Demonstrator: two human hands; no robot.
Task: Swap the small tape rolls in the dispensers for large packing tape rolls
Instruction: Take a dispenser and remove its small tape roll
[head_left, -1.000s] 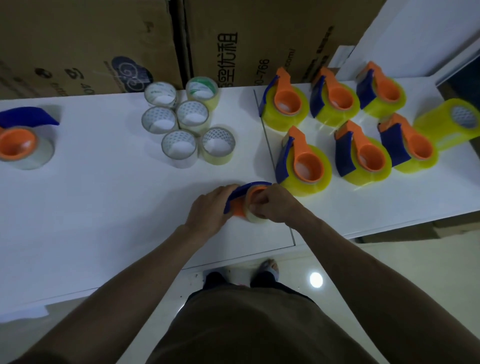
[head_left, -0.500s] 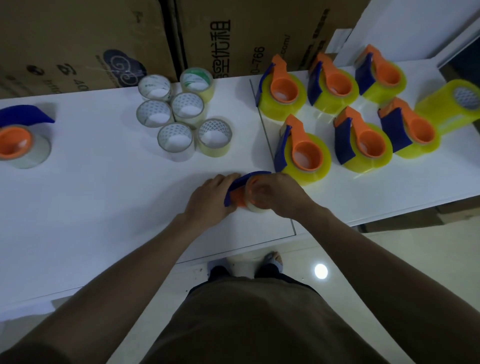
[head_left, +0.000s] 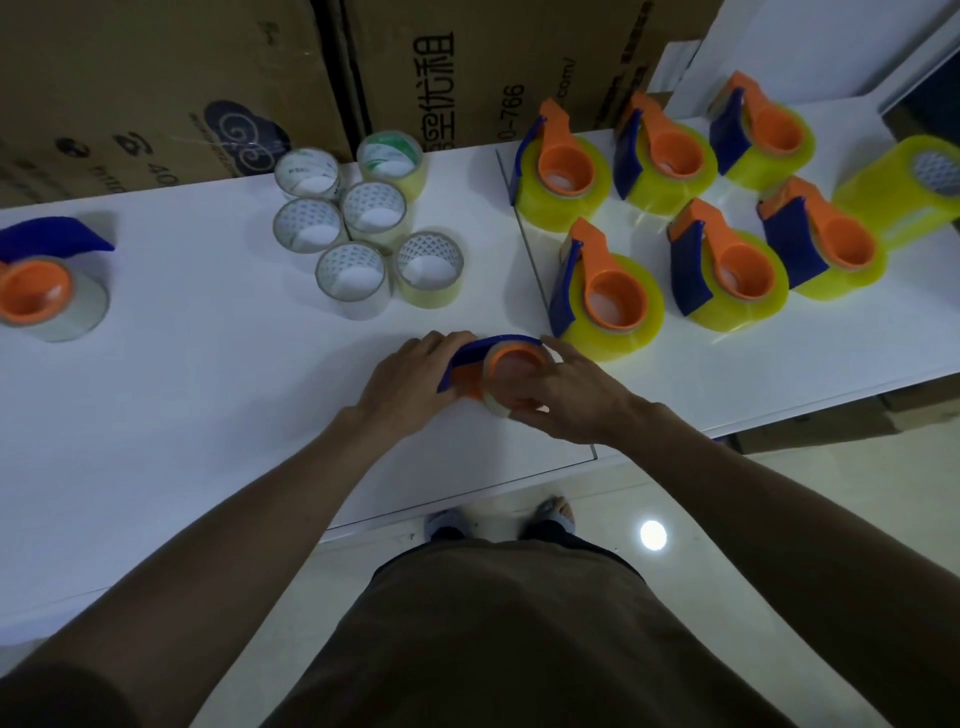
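Note:
An orange and blue tape dispenser (head_left: 470, 364) with a small clear tape roll (head_left: 496, 408) on it sits at the table's near middle. My left hand (head_left: 402, 387) grips the dispenser's blue end from the left. My right hand (head_left: 571, 397) curls around the small roll from the right. Several small loose rolls (head_left: 358, 234) stand behind. On the right, several dispensers carry large yellow rolls (head_left: 608, 301). One loose large yellow roll (head_left: 893, 195) lies at the far right. Another dispenser with a small clear roll (head_left: 44, 291) stands at the far left.
Cardboard boxes (head_left: 363, 78) line the wall behind the white table (head_left: 182, 389). A seam (head_left: 545, 312) runs between two table tops just right of my hands. The table's front edge is close to my body, with tiled floor below.
The view has shifted slightly. My right hand has opened wider around the small roll, showing the orange hub. My left hand keeps its grip on the dispenser.

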